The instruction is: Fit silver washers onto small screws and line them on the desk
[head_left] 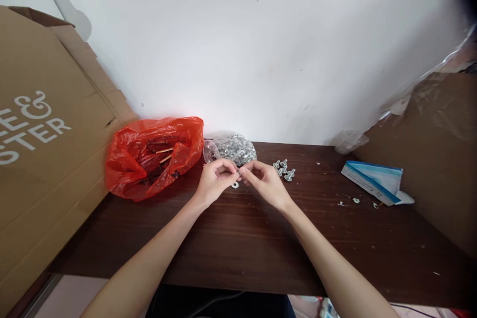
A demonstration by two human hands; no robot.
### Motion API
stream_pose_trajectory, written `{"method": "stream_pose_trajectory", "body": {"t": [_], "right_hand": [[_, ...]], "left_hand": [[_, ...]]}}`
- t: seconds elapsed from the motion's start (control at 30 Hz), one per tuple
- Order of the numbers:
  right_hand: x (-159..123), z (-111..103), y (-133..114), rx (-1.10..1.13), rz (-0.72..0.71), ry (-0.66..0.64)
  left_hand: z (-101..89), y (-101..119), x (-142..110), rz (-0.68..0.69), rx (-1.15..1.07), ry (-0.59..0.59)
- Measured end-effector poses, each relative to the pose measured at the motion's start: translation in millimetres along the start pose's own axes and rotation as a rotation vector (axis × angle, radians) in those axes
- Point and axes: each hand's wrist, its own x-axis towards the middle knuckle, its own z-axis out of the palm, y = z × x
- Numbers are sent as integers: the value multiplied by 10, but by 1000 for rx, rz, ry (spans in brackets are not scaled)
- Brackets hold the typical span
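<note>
Over the dark wooden table (242, 238), my left hand (216, 181) and my right hand (266, 184) meet fingertip to fingertip. Both are closed in a pinch on a small metal piece (239, 172), mostly covered by the fingers, so its exact kind is unclear. A flat round washer (235, 185) lies on the tabletop just under my fingertips. Several bolts with washers on them (285, 171) lie in a loose group to the right of my right hand. Behind my hands sits a clear plastic bag of shiny metal hardware (236, 149).
A red plastic bag (122, 159) with dark items inside stands at the left, against a large cardboard box (48, 184). To the right are a blue and white packet (372, 182), white scraps (356, 200) and another box (439, 159). A white wall (279, 59) bounds the table's back.
</note>
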Motion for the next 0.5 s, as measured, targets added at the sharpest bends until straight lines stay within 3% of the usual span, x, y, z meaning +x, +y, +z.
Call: {"method": "stream_pose_trajectory", "body": {"t": [0.17,0.4,0.5], "right_hand": [[-1,-17,33,19,-37,-3],[-13,-7,-22,-46,-264,63],[-25,26,-45,-28,-295,59]], "left_hand": [[-12,-33,6,-12,-12,21],[-25,14,9,-59,-59,66],[-31,20,11,-33,-53,69]]}}
